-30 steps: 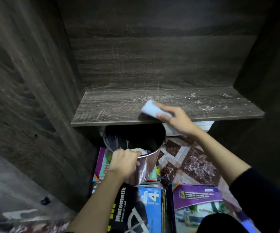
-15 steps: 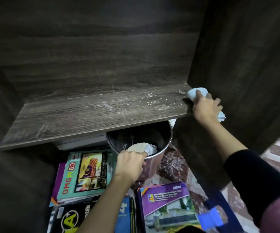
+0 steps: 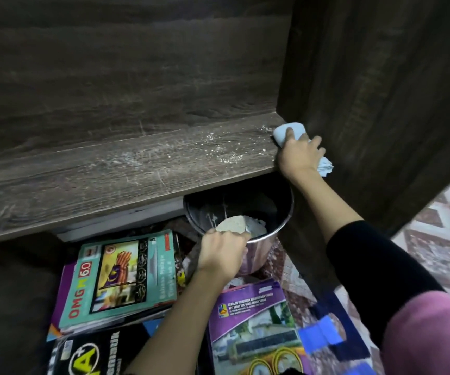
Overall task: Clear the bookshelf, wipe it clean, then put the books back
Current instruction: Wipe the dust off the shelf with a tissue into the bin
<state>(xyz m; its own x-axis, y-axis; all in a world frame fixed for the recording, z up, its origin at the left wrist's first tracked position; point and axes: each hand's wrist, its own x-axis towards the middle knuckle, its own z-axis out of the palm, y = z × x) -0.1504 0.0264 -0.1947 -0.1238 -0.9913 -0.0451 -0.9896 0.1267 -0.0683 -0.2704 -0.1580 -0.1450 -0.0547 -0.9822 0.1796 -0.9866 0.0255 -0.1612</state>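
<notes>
Your right hand (image 3: 298, 155) pressed a soft, pale-blue cloth (image 3: 288, 131) onto the dark wood-grain shelf (image 3: 110, 171), fingers curled over it. The upright side panel (image 3: 367, 104) stood just beyond the fingertips. Gritty white specks (image 3: 226, 155) lay left of them. Your left hand (image 3: 222, 255) gripped a round, shiny metal pail (image 3: 261, 250), fingers hooked over its rim. Glossy books (image 3: 121, 277) lay stacked left of that hand on the patterned floor (image 3: 440, 239).
</notes>
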